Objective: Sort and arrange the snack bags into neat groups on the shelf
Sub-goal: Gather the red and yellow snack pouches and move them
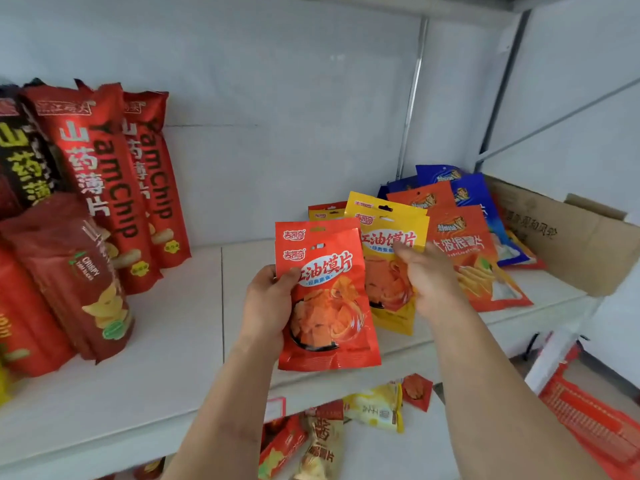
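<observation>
White shelving fills your view, and the shelf (194, 306) you are working on runs from the left edge to a cardboard box (568, 237) at its right end. Starting at the left end, the tall yam chip bags (104, 174) already stand upright in a row against the back wall, red ones with at least one black one at the far left, and a darker red bag (83, 282) leans in front of them; that group looks largely settled. The middle stretch of the shelf holds nothing yet. Toward the front edge, your left hand (268, 306) grips two red snack bags (329, 299) stacked one behind the other, thumb over the front face, lifted just above the shelf. Just right of them, your right hand (431, 278) rests on the yellow snack bags (391, 233), its thumb curled onto the front one; from this angle I cannot tell for sure whether it has a real grasp or is only steadying them. Further right, orange bags (471, 258) and blue bags (474, 195) overlap in a loose fan toward the back right corner, beside the box, and these still need separating by kind. By my judgement you are partway through: one group done, the red and yellow being pulled apart now, the right-hand pile untouched. Below the front edge, small mixed packets (377, 407) lie on the lower shelf.
</observation>
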